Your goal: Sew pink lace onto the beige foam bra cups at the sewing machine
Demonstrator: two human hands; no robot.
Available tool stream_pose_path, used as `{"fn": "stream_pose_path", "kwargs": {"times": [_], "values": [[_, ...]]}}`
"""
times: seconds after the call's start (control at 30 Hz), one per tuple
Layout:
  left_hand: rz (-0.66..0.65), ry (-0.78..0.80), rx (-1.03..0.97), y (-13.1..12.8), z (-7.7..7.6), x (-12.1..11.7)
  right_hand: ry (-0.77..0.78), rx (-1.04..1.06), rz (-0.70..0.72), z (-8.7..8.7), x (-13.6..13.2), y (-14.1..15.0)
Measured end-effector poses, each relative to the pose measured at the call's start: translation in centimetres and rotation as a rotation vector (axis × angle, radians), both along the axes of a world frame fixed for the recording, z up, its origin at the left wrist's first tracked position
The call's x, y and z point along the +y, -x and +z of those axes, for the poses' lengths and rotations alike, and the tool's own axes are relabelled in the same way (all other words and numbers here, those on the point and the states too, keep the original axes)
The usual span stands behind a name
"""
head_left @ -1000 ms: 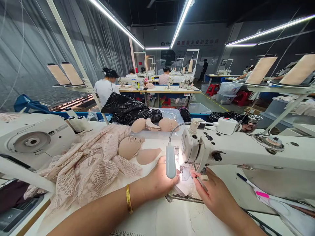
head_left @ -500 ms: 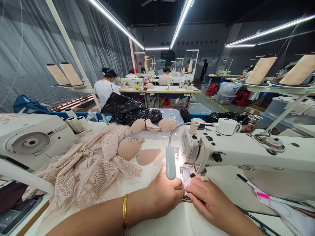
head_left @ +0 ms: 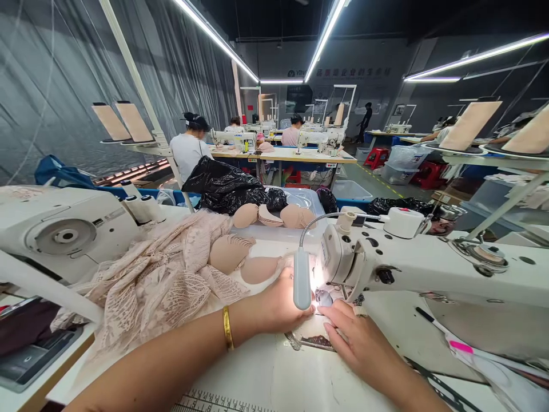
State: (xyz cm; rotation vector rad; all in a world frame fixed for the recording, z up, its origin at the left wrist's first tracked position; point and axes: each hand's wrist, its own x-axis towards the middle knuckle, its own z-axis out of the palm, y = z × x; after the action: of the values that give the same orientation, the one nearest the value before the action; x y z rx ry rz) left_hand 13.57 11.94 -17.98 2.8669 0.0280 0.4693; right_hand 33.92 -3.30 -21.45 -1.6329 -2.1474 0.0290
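Both my hands are at the needle area of a white sewing machine (head_left: 343, 252), under a lit grey lamp (head_left: 302, 280). My left hand (head_left: 278, 303), below a gold bracelet (head_left: 227, 329), reaches in from the left. Its fingers look curled, but the lamp and glare hide their tips and whatever they hold. My right hand (head_left: 355, 335) lies just right of the needle, forefinger stretched towards it and thumb apart. Any small piece under its fingertips is too hidden to name. Beige cup pieces (head_left: 229, 252) and one flat beige piece (head_left: 258, 270) lie beyond my left forearm.
Heaped beige lace (head_left: 171, 269) covers the table's left. Behind it stand another machine (head_left: 64, 229) and thread cones (head_left: 143, 209). A clear bin (head_left: 274, 233) carries more cups. White scissors-like tool with pink (head_left: 461, 347) lies right. A printed ruler (head_left: 214, 400) runs along the front. People sit at machines further back.
Both hands have moved away from me, closer to the needle. The right fingers have straightened, and the metal plate in front of them is now uncovered. The whole view has shifted slightly.
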Motion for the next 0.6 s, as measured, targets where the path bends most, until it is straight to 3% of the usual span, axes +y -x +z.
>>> {"fn": "stream_pose_path", "kwargs": {"times": [0.17, 0.33, 0.4, 0.5, 0.6], "values": [[-0.067, -0.067, 0.004, -0.6, -0.5, 2.2, -0.022, -0.01, -0.005, -0.5, 0.3, 0.1], [0.01, -0.074, 0.087, -1.8, -0.5, 3.2, -0.059, -0.013, -0.021, -0.3, 0.4, 0.2], [0.096, -0.088, 0.078, -1.7, -0.3, 2.1, -0.07, -0.004, -0.011, -0.2, 0.3, 0.3], [0.224, -0.202, 0.091, 0.0, -0.3, -1.6, -0.128, 0.022, 0.024, -0.5, 0.1, 0.1], [0.183, -0.301, 0.168, 3.8, -0.2, -5.9, -0.265, 0.054, 0.078, -2.2, 0.2, -0.8]]}}
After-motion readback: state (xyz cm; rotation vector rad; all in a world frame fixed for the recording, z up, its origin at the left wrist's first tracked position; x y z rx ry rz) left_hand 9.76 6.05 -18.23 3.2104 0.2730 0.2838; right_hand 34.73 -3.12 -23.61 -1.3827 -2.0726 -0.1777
